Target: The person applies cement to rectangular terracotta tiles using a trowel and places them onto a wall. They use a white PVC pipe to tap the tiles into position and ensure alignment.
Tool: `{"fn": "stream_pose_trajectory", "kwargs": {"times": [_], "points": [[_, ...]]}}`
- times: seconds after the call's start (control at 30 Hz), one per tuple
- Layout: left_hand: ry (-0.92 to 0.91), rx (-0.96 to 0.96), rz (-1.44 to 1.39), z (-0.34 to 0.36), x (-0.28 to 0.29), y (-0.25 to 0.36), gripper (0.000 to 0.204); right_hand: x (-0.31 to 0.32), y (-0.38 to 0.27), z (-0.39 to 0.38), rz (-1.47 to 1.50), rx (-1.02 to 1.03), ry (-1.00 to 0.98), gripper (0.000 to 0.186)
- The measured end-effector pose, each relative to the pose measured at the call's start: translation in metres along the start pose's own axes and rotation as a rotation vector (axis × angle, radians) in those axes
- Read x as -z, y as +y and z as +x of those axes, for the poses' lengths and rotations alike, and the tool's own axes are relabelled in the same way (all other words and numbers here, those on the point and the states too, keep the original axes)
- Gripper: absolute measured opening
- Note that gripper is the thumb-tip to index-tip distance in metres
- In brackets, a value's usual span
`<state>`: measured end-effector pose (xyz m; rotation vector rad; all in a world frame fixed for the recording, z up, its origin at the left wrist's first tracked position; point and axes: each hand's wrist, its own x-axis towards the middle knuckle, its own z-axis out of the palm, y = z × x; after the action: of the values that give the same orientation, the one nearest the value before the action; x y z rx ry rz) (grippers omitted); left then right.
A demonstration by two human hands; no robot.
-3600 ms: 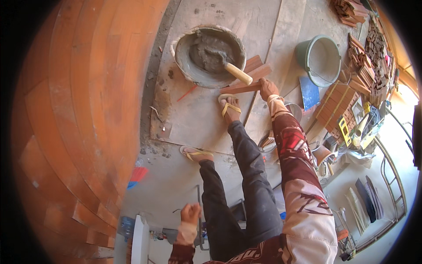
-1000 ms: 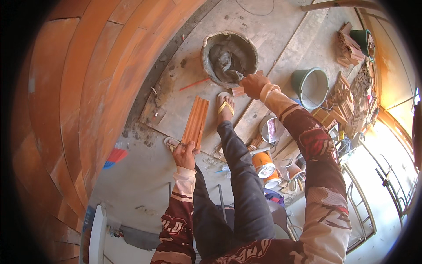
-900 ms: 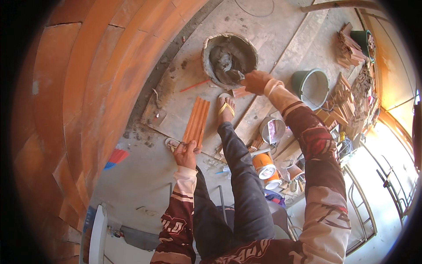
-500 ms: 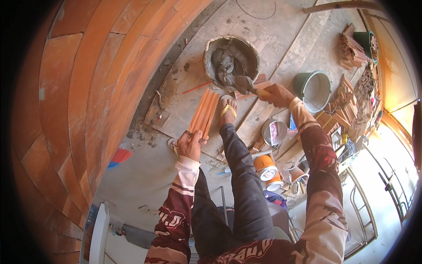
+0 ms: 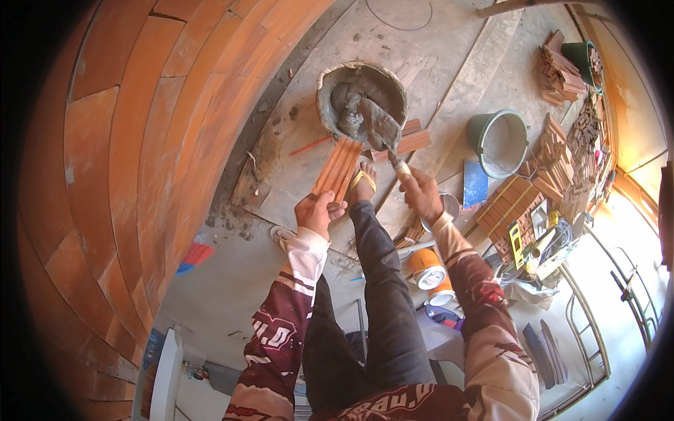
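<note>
My left hand [image 5: 316,212] grips the near end of a ribbed orange brick tile [image 5: 338,167], held flat and pointing away from me. My right hand [image 5: 420,194] holds a trowel [image 5: 382,133] by its wooden handle; the blade carries a lump of grey mortar just beside the tile's far end. Beyond both lies a round pan of grey mortar [image 5: 361,98] on the concrete floor. My foot in a yellow sandal [image 5: 364,180] rests between the two hands.
A curved wall of orange brick tiles [image 5: 140,140] rises at the left. A green bucket [image 5: 500,142], stacks of tiles [image 5: 516,210], paint cans [image 5: 427,268] and a blue board [image 5: 475,184] crowd the right. Loose tiles [image 5: 411,139] lie by the pan.
The left hand picked the tile up and raised it toward the pan. The right hand drew the trowel out of the pan loaded with mortar, toward the tile.
</note>
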<state>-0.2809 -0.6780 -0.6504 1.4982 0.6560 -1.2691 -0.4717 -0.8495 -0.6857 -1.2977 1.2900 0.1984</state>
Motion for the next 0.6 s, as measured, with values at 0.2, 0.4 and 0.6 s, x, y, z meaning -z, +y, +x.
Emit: {"fn": "stream_pose_trajectory", "kwargs": {"times": [0.2,0.4,0.6], "points": [[-0.053,0.07,-0.121,0.002,-0.035,0.0,0.025,-0.058,0.018,-0.032,-0.156,0.364,0.231,0.038],[-0.106,0.063,-0.103,-0.001,-0.049,0.017,0.021,-0.075,0.051,-0.027,-0.32,0.583,0.217,0.047],[-0.04,0.057,-0.159,-0.003,-0.054,0.008,0.02,-0.079,0.073,-0.029,-0.36,0.558,0.226,0.047]]}}
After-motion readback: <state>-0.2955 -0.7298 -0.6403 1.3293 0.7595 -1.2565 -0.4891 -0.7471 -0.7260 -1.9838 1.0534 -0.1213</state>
